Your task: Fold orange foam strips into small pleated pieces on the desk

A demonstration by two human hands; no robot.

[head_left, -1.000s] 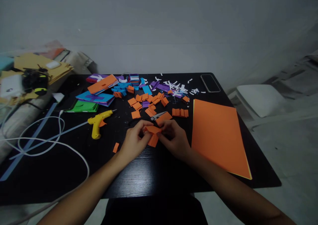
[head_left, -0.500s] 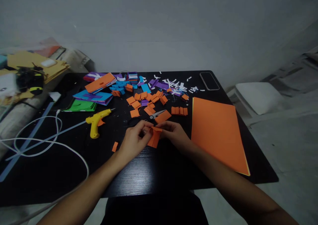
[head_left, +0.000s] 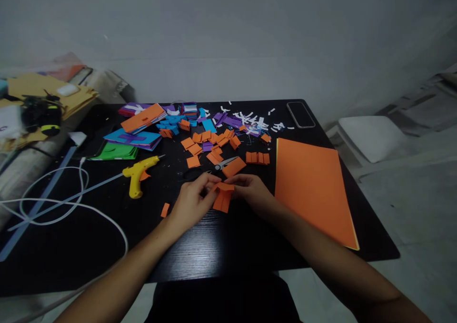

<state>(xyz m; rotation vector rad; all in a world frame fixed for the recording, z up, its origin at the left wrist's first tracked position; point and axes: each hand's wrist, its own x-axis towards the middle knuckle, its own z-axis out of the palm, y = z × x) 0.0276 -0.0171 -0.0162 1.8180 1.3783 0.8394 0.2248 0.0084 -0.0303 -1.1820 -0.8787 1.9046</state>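
Observation:
Between my two hands is a small creased piece of orange paper [head_left: 223,200], its top edge folded over. My left hand [head_left: 195,197] pinches its left side, and my right hand [head_left: 252,193] grips the right side near the top fold. Just beyond my fingers lie scissors [head_left: 225,163] with dark handles, partly hidden by my left hand, beside a flat orange paper piece [head_left: 234,167]. Several folded orange pieces [head_left: 214,144] are scattered farther back. A small orange scrap [head_left: 164,210] rests left of my left wrist.
A yellow glue gun [head_left: 137,175] with a long glue stick lies left, near a looping white cable [head_left: 107,216]. Large orange sheets [head_left: 312,190] lie at right, with a phone [head_left: 301,115] behind. White paper strips [head_left: 253,121] and folded coloured papers [head_left: 137,140] occupy the table's back.
The top flap of the orange paper in my hands is folded over more and shows wider. Both hands stay in nearly the same place.

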